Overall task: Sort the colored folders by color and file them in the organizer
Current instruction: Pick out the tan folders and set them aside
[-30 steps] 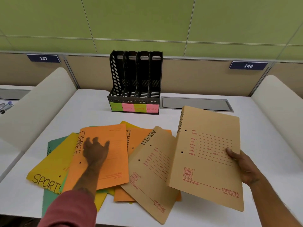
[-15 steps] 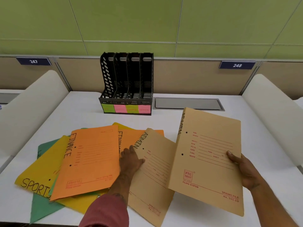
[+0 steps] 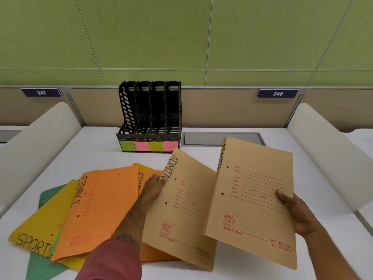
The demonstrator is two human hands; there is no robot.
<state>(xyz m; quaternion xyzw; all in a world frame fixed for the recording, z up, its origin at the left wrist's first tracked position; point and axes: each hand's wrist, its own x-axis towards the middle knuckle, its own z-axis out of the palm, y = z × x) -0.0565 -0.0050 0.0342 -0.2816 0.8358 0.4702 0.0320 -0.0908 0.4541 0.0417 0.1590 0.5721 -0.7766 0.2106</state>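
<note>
Tan folders are what we've got in both hands right now. Our right hand (image 3: 296,214) is closed on the right edge of one tan folder (image 3: 254,201), thumb on the cover, holding it up off the desk (image 3: 232,156) and tilted toward us. Our left hand (image 3: 154,187) pinches the spine edge of the second tan folder (image 3: 185,211), the one marked ADMIN, fingers curled round that edge and thumb on top. Its far end is lifted; we can't tell if the near corner is touching the desk. The two tan folders overlap, the right one in front.

Left of those, the rest is fanned out flat by the near edge of the desk: an orange folder (image 3: 101,211) marked FINANCE on top, a second orange folder (image 3: 155,256) poking out under our left arm, a yellow folder (image 3: 38,229) marked SPORTS toward the near left corner, and a green folder (image 3: 40,268) at the bottom of the pile.

At the far edge, about mid-desk, the black organizer (image 3: 150,116) stands upright with four slots, nothing filed yet. Green and pink sticky labels (image 3: 149,146) run along its front; the writing's too blurry to read.
</note>
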